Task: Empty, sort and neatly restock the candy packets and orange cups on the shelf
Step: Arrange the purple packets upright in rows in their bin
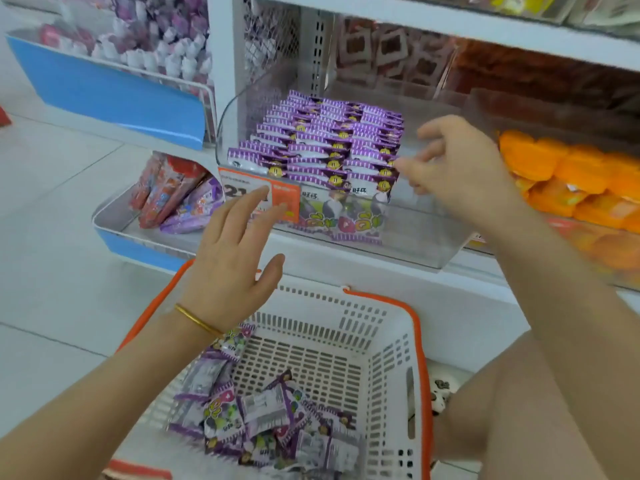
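On the shelf, clear bin [415, 233]: purple candy packets [329, 147] in neat rows; front ones upright against the wall
Right hand [460, 164]: empty, fingers loosely curled; fingertips at the rows' right edge, contact unclear
Left hand [228, 251]: flat, fingers spread, holding nothing; before the price tag [284, 199], above the basket [391, 341]
Basket floor: loose packets [270, 417] heaped below the left wrist
Orange cups [571, 178]: next bin, right of the right hand
Writing: "旺仔" on front packets; tag digits half hidden, "2" legible
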The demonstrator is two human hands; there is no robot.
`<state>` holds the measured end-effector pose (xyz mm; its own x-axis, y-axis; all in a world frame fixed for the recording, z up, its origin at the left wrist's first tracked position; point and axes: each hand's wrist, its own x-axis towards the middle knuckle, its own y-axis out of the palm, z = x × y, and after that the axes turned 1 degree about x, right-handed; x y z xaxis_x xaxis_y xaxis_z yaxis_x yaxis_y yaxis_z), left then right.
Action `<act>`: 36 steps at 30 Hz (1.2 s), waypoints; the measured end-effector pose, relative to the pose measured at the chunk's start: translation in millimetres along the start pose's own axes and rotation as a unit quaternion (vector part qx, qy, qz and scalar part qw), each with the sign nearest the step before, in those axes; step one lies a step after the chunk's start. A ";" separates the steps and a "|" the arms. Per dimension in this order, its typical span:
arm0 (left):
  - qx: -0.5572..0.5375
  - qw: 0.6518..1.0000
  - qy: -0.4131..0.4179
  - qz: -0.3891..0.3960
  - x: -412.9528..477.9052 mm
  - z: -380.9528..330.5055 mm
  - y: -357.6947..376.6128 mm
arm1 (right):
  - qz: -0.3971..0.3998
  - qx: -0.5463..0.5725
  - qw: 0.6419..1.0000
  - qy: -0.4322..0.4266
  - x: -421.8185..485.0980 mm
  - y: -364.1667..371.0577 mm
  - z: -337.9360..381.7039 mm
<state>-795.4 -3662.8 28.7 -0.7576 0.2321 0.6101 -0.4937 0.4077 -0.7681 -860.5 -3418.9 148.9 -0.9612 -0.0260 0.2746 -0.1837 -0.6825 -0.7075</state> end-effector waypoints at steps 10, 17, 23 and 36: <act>-0.001 0.966 -0.098 0.240 -86.5 8.0 46.3 | 0.523 -0.088 0.830 0.171 -146.0 220.0 -167.7; 0.000 0.891 -0.176 0.419 -149.8 33.1 98.0 | 0.540 -0.062 0.818 0.187 -200.3 297.8 -224.0; 0.003 0.823 -0.210 0.528 -178.1 38.9 137.1 | 0.515 -0.090 0.841 0.142 -196.4 340.6 -223.3; -0.049 0.805 -0.290 0.515 -161.2 29.1 132.3 | 0.368 0.091 0.878 0.294 -179.8 309.4 -222.5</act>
<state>-751.0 -3672.0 -176.9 -0.8294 0.0528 -0.5562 0.5391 0.3374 -0.7717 -790.3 -3462.8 -264.2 -0.7559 -0.1636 -0.6339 0.5154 -0.7459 -0.4220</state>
